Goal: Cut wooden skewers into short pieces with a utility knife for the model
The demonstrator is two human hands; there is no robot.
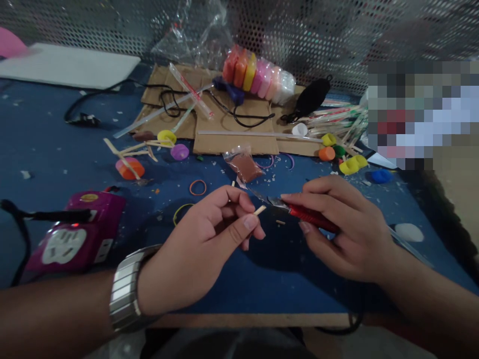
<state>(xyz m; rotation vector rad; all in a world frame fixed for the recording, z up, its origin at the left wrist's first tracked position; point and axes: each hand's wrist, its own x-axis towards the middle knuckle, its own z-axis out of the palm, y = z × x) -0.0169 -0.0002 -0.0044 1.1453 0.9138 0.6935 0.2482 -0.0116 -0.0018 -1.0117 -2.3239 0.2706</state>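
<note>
My left hand (220, 224) pinches a thin wooden stick (259, 210) between thumb and fingers, its pale end poking out to the right. Wrapped round the red handle of a utility knife (310, 217) is my right hand (348, 229). The blade points left and lies close to the stick's end; I cannot tell whether they touch. A small cut piece of wood (280, 222) lies on the blue table (262, 289) below the knife. Just behind my hands sits a clear packet of brown clay (245, 165).
A purple power strip (86, 224) with a black plug stands at the left. Cardboard (232, 142) at the back carries straws, a cord and a pack of coloured clay (254, 75). Clay lumps and glued sticks (130, 167) lie around. Wrapped sticks (337, 119) are heaped back right.
</note>
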